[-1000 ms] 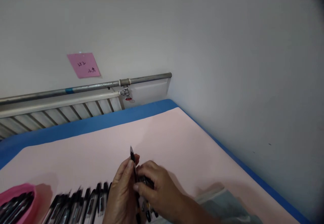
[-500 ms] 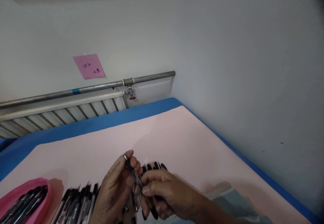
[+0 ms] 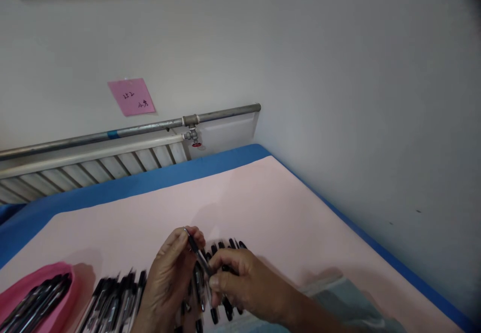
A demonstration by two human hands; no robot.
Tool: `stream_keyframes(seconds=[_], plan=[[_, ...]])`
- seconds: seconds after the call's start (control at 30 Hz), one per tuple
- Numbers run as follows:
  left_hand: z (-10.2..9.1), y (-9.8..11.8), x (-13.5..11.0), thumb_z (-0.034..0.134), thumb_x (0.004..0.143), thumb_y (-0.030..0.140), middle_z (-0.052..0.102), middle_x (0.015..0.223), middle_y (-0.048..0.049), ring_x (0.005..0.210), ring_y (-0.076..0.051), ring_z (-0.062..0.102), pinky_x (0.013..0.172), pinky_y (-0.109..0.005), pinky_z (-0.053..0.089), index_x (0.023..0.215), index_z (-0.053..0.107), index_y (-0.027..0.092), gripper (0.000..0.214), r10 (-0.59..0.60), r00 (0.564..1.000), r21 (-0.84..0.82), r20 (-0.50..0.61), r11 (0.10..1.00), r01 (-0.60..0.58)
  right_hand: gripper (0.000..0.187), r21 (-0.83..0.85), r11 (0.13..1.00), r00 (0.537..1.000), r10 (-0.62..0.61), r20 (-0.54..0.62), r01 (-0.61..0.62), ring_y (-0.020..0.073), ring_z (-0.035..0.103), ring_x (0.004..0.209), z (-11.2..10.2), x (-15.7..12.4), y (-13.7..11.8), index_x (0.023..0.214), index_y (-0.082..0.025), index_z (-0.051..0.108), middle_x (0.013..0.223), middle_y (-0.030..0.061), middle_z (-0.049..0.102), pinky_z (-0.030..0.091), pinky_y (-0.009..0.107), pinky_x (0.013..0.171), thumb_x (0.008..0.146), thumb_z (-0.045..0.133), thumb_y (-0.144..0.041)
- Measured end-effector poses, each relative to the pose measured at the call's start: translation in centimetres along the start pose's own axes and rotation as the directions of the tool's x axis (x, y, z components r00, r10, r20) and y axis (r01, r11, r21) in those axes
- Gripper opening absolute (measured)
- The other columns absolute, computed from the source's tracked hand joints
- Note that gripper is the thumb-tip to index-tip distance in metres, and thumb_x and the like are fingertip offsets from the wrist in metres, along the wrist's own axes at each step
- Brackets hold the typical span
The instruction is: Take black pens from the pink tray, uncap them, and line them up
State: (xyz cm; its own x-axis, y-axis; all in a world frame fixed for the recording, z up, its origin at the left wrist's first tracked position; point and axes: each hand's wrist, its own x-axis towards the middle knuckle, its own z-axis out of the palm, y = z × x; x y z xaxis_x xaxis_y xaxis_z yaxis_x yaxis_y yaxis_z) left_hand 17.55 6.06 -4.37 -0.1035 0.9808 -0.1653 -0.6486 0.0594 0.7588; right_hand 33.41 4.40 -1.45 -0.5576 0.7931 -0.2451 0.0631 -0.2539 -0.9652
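Observation:
Between both hands is a slim pen [image 3: 198, 254] with a silver tip, a dark grip and a clear barrel, slanting down to the right. My left hand [image 3: 165, 278] pinches it near the tip, thumb against the grip. The fingers of my right hand [image 3: 244, 280] close on its lower end, which they hide. Under and behind the hands lie several black and clear pens [image 3: 199, 285], partly covered by my fingers. To the left of my left hand, another row of pens [image 3: 112, 303] rests side by side.
A pink container [image 3: 71, 293] with several dark pens stands at the lower left. Near my right forearm lies a pale blue-green sheet or bag [image 3: 345, 303]. The table has a pink cover [image 3: 233, 192] over blue. Beyond are a radiator [image 3: 90, 170], a pipe [image 3: 225, 112] and walls.
My right hand has shifted slightly up along the pen, and its fingers sit more tightly bunched. My left hand keeps its hold near the tip. More of the pens beneath shows.

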Motion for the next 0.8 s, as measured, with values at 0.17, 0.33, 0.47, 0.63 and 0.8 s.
stream_keyframes(seconds=[0.17, 0.33, 0.47, 0.63, 0.8], plan=[[0.1, -0.3, 0.2, 0.072, 0.064, 0.025, 0.060, 0.067, 0.0003, 0.068, -0.011, 0.056, 0.067, -0.024, 0.049, 0.060, 0.064, 0.016, 0.013, -0.036, 0.999, 0.052, -0.031, 0.998, 0.037, 0.005, -0.046, 0.999, 0.993, -0.031, -0.114, 0.026, 0.0085, 0.052, 0.055, 0.3, 0.2, 0.5, 0.070, -0.017, 0.057, 0.057, -0.0035, 0.057, 0.037, 0.018, 0.053, 0.067, 0.053, -0.014], [0.2, 0.4, -0.1, 0.064, 0.072, 0.032, 0.063, 0.086, -0.0058, 0.077, -0.016, 0.058, 0.068, -0.031, 0.051, 0.092, 0.068, 0.016, 0.026, -0.123, 0.992, -0.036, 0.040, 0.992, 0.124, 0.006, 0.034, 0.999, 0.997, -0.001, -0.081, 0.004, 0.0051, 0.041, 0.043, 0.1, 0.6, 1.1, 0.072, -0.017, 0.055, 0.056, -0.0041, 0.057, 0.031, 0.017, 0.045, 0.070, 0.050, -0.018], [-0.2, 0.7, -0.1, 0.065, 0.071, 0.022, 0.064, 0.083, -0.0061, 0.074, -0.015, 0.060, 0.068, -0.028, 0.052, 0.092, 0.069, 0.014, 0.022, -0.105, 0.994, -0.032, 0.037, 0.994, 0.106, 0.007, 0.093, 0.995, 0.998, 0.047, -0.031, -0.043, 0.0045, 0.037, 0.037, 0.2, 0.6, 1.0, 0.074, -0.017, 0.054, 0.054, -0.0046, 0.056, 0.026, 0.017, 0.039, 0.070, 0.050, -0.020], [-0.3, 0.6, 0.1, 0.068, 0.069, 0.022, 0.065, 0.077, -0.0053, 0.069, -0.014, 0.060, 0.065, -0.026, 0.052, 0.082, 0.069, 0.013, 0.015, -0.142, 0.990, -0.022, 0.027, 0.990, 0.142, 0.007, 0.060, 0.998, 0.999, -0.008, -0.043, 0.010, 0.0059, 0.047, 0.047, 0.3, 0.3, 0.7, 0.072, -0.016, 0.056, 0.056, -0.0039, 0.057, 0.035, 0.017, 0.048, 0.070, 0.050, -0.017], [0.0, 0.4, 0.3, 0.072, 0.064, 0.020, 0.062, 0.068, -0.0016, 0.064, -0.012, 0.059, 0.062, -0.024, 0.052, 0.066, 0.064, 0.013, 0.010, -0.109, 0.994, -0.013, -0.008, 0.994, 0.109, 0.007, -0.010, 0.999, 0.997, -0.038, -0.060, 0.038, 0.0073, 0.050, 0.052, 0.3, 0.2, 0.4, 0.072, -0.016, 0.057, 0.056, -0.0039, 0.056, 0.037, 0.018, 0.053, 0.071, 0.050, -0.015]])
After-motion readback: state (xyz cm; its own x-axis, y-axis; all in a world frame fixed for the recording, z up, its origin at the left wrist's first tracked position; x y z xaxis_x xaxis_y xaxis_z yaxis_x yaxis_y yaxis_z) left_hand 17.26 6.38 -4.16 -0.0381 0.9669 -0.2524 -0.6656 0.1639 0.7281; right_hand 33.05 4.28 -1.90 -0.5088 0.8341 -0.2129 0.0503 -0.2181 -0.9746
